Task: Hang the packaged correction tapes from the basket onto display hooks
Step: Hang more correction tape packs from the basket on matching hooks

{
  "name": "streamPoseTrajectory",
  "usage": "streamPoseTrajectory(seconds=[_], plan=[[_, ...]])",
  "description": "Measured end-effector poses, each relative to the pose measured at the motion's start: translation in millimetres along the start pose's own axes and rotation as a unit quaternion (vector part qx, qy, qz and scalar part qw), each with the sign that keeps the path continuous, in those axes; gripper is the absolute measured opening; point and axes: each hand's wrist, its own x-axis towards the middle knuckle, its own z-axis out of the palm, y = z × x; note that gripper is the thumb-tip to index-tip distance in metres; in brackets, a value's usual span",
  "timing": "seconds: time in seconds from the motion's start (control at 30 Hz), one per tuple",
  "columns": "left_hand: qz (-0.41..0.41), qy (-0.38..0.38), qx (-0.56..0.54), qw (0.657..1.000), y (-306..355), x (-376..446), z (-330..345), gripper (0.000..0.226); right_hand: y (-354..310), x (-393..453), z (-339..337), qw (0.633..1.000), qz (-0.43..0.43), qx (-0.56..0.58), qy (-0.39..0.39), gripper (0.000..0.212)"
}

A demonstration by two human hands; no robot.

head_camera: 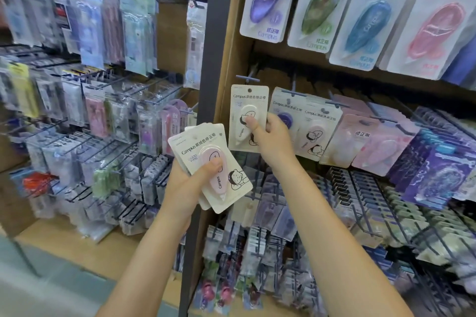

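Matt card pack (248, 100) (glossy plastic blister); dark metal hook (247, 77); wooden shelf (77, 247).

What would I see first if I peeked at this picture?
Two bare arms reach up the middle. The right hand holds a cream card pack with a white correction tape up just below an empty blue display hook, while the left hand grips a fanned stack of cream packs, pink tape on top. Top right hang big purple, green, blue and pink tape packs.

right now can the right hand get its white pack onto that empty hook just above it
Probably yes. The right hand holds the white correction tape pack upright, its hole just below the bare hook, and nothing hangs between them.
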Motion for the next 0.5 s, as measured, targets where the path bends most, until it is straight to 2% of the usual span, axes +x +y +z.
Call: streamPoseTrajectory(seconds=[0.1, 0.2, 0.3, 0.43, 0.5], plan=[[-0.001, -0.002, -0.001, 1.0, -2.6, 1.4, -1.1, 0.058, 0.2, 7.7, 7.0, 1.0, -0.005, -0.023, 0.014, 0.029], [-0.002, -0.004, -0.011, 1.0, -3.3, 2.8, 1.1, 0.044, 1.4, 12.4, 9.7, 0.999, -0.001, -0.043, 0.017, 0.033], [0.002, -0.01, -0.026, 1.0, -3.4, 4.2, 3.6, 0.049, 0.1, 14.8, 6.6, 0.999, 0.021, -0.038, 0.027, 0.034], [0.015, -0.018, -0.041, 0.999, -5.8, 7.4, 2.6, 0.05, 3.7, 1.4, -2.3, 0.995, 0.045, -0.077, 0.054, 0.047], [0.024, -0.021, -0.039, 0.999, -7.8, 9.5, 1.7, 0.044, 7.9, -15.5, -7.6, 0.989, -0.018, -0.1, 0.11, 0.03]])
